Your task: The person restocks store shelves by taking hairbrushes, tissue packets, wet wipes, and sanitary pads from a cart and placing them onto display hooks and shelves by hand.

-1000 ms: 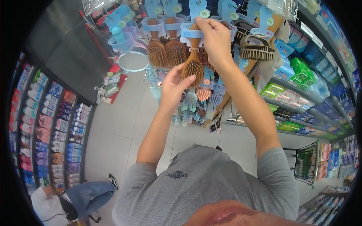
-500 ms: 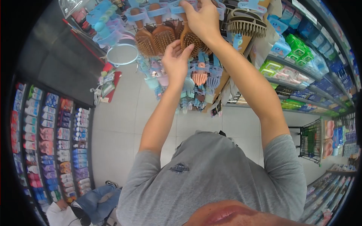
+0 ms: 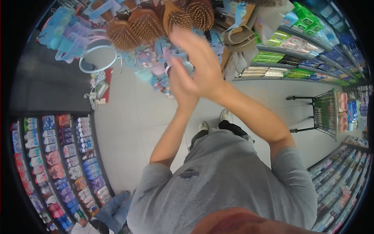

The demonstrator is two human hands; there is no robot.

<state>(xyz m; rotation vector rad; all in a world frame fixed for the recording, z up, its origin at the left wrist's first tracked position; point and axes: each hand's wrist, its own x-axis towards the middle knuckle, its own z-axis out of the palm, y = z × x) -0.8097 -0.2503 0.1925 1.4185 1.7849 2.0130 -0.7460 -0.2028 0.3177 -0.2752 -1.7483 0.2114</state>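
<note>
Overlapping near hairbrushes (image 3: 147, 26), right hand (image 3: 204, 64) outstretched, left hand (image 3: 181, 90) partly hidden, grip unclear, wide floor (image 3: 124, 134) between shelf edges (image 3: 94, 130)

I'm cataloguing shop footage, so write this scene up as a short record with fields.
Hairbrushes: at least four in a row, bristles in view
Right hand: blurred, fingers extended, fingertips overlapping one hairbrush in the picture; contact unclear
Left hand: partly hidden behind the other hand; no held item visible
Left of the hairbrushes: round item with a pale-blue rim
Right side: shopping cart
Lower left: another person's jeans
</note>
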